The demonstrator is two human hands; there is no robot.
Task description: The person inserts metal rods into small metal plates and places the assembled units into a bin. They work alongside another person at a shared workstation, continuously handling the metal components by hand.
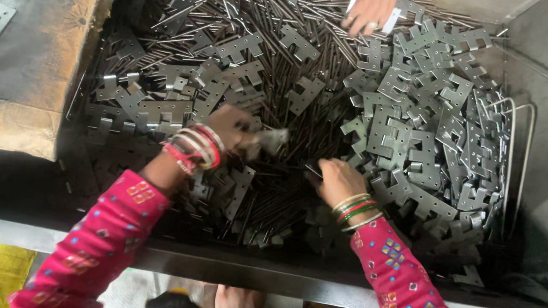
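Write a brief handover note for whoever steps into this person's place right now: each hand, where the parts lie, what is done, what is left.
Left hand: closed on a grey metal hinge plate, held above the pile.
Right hand: down among the thin metal pins; whether it grips one cannot be told.
Parts: loose hinge plates heaped on the right of the metal tray, pins across the middle.
A co-worker's hands work at the far edge.
Done: no finished pieces can be made out.
Left: most of the heap looks unsorted.
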